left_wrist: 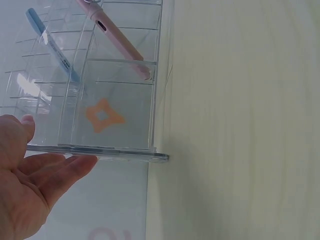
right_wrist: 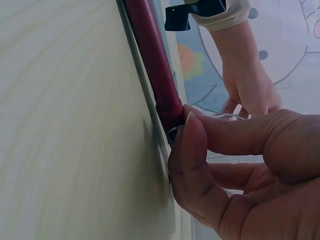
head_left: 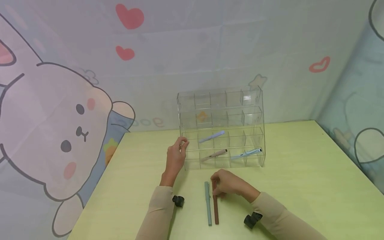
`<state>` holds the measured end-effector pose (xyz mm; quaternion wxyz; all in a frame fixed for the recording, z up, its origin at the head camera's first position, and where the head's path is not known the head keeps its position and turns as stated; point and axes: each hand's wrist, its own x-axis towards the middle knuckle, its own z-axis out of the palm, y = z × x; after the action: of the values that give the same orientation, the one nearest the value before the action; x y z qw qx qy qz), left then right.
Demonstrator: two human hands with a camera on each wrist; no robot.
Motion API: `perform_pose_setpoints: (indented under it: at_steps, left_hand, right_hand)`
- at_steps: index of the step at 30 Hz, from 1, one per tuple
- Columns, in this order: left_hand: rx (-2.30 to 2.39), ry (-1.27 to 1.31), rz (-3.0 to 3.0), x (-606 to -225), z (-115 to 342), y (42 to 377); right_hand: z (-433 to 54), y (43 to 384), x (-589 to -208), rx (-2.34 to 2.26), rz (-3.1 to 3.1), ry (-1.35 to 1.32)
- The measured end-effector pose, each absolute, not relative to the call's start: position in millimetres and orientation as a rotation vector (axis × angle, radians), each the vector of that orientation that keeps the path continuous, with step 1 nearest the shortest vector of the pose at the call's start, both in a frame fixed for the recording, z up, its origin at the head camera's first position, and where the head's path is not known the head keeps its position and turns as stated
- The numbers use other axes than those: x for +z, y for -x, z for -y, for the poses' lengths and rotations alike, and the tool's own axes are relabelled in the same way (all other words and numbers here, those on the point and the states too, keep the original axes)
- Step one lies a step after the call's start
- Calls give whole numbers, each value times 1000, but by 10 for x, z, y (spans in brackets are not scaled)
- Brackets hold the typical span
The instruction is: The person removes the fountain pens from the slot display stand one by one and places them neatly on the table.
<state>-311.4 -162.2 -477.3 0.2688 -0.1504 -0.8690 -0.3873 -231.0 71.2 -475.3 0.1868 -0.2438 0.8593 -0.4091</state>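
Note:
A clear tiered pen rack (head_left: pixel 222 143) with divided compartments stands on the table. My left hand (head_left: pixel 176 156) holds its left side panel, thumb on the inner face and fingers behind the edge, as the left wrist view shows (left_wrist: pixel 37 175). In front of the rack, my right hand (head_left: pixel 229 182) pinches the far end of a dark red pen (head_left: pixel 215 210) between thumb and fingers. The right wrist view has the red pen (right_wrist: pixel 155 55) close along the tabletop, its end hidden by the fingertips. Just left of it lies a grey-green pen (head_left: pixel 208 203), roughly parallel.
Two pens rest slanted in the lowest tier: a pinkish one (head_left: pixel 214 155) and a light blue one (head_left: pixel 246 153). A lavender pen (head_left: pixel 211 137) leans in the tier above. Behind the rack hangs a printed cloth (head_left: pixel 168 60). Both sleeves carry small black wrist cameras (head_left: pixel 253 220).

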Motion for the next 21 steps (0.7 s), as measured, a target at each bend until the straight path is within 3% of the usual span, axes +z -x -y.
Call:
perform_pose_setpoints:
  at_steps: [21]
  left_hand:
    - [-1048,415,2327,-4777,1625,3108]
  right_hand:
    - [-686,2322,-4798,-1085,-2430,759]
